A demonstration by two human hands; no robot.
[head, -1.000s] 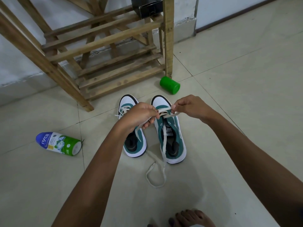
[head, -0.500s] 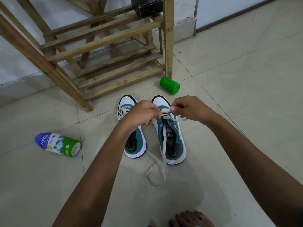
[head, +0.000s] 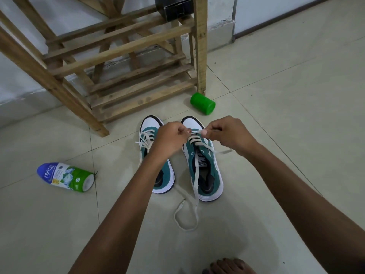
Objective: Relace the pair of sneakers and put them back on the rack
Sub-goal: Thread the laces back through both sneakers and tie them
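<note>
**Lacing on a tiled floor by the shoe rack**

Where pale beige floor tiles (head: 286, 95) run up to a white wall (head: 23, 84), stands a slatted wooden rack (head: 126, 80), with a dark box (head: 174, 5) perched on an upper slat. In front of the rack, set side by side on the tile with toes toward it: the left sneaker (head: 153, 155) and the right sneaker (head: 203, 167), both white and teal. Lying on its side well to the left, a blue-and-green powder bottle (head: 65, 177); tipped over near the rack's right post, a green canister (head: 202, 104). Over the toe end of the right sneaker, left hand (head: 170, 138) and right hand (head: 227, 133), each with fingers curled and pinching the off-white lace (head: 195, 186) where it crosses the front eyelets. Trailing down the tongue and off the heel, looping on the tile behind. At the bottom edge, bare toes (head: 229, 266).
</note>
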